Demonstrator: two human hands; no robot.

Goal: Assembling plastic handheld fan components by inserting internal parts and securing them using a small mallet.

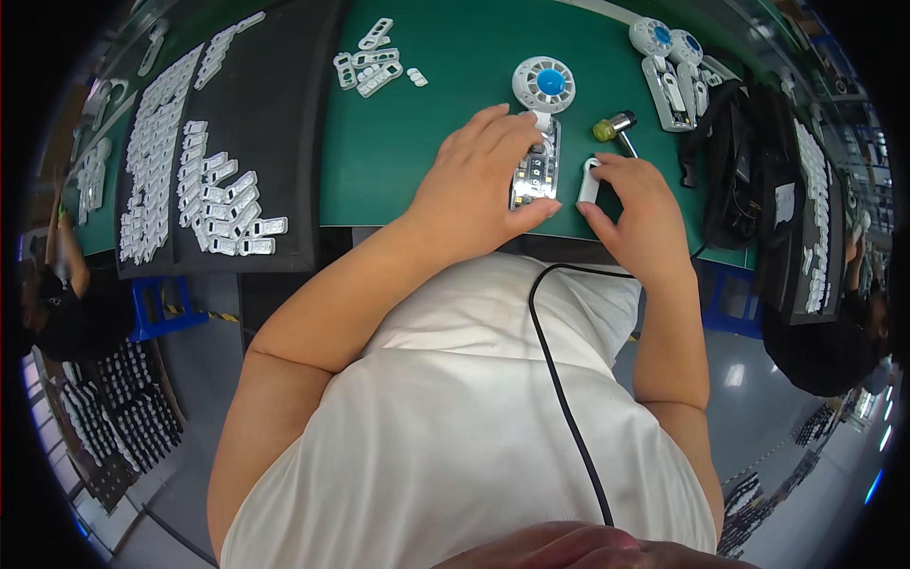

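A handheld fan lies on the green bench, with a round white head (544, 85) with a blue centre and a handle (536, 178) whose inner parts show. My left hand (479, 180) is closed round this handle from its left side, thumb at the lower end and fingers over the upper part. Just to the right, my right hand (637, 204) pinches a small white oblong cover (589, 182) between thumb and fingers, apart from the fan. Beyond that hand rests a small mallet (614, 126) with a yellowish head tip and metal shaft.
Left, a black mat (284, 142) carries rows of white parts (218, 204). Loose white covers (372, 68) lie farther back. More fans (664, 76) stand back right, beside a black bag (744, 171) and another tray of white parts (813, 218). A black cable (559, 379) crosses my white shirt. People sit at both sides.
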